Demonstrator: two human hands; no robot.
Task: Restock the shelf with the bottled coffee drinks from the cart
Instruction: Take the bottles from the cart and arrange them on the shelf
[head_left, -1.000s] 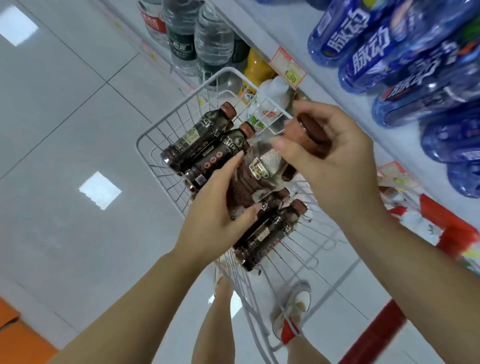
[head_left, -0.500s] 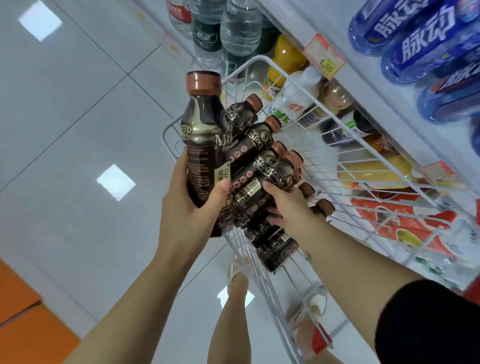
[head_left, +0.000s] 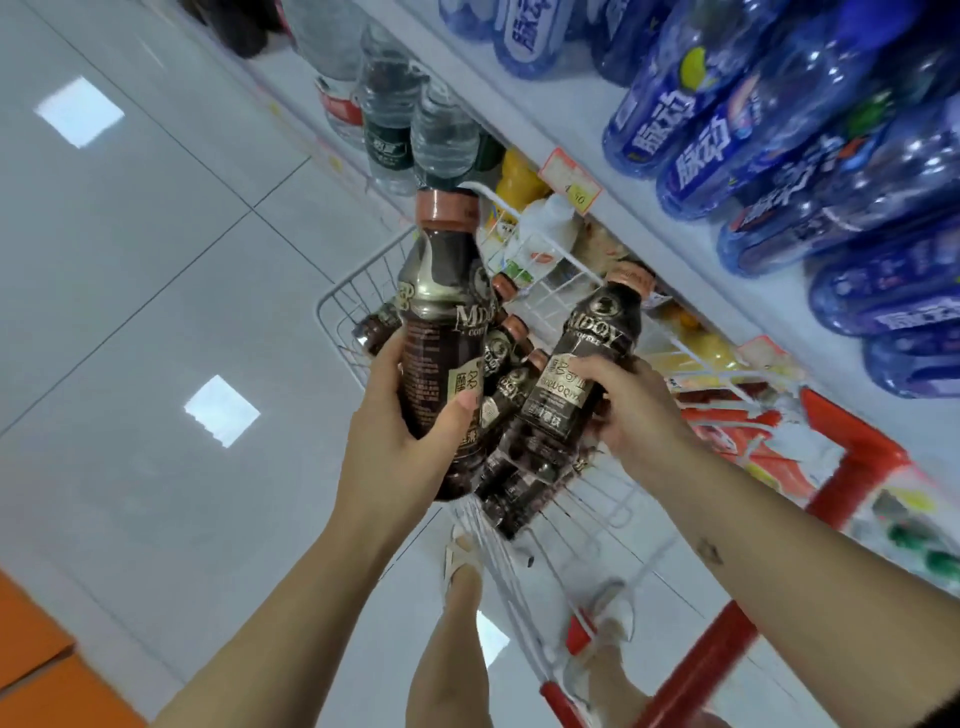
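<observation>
My left hand (head_left: 397, 441) grips a dark brown coffee bottle (head_left: 441, 322) with a copper cap, held upright above the white wire cart (head_left: 337, 306). My right hand (head_left: 631, 410) grips a second coffee bottle (head_left: 587, 358) by its lower half, tilted with its cap toward the shelf. Several more coffee bottles (head_left: 519, 467) lie in the cart beneath both hands. The white shelf (head_left: 597, 150) runs along the right.
Blue drink bottles (head_left: 779, 130) lie on the upper shelf. Clear water bottles (head_left: 415, 119) and orange juice (head_left: 519, 182) stand on the lower shelf behind the cart. A yellow price tag (head_left: 569, 182) hangs on the shelf edge. Grey tiled floor (head_left: 130, 312) spreads left.
My right hand went down into the cart, took hold of a second coffee bottle and lifted it. The left hand kept its bottle raised.
</observation>
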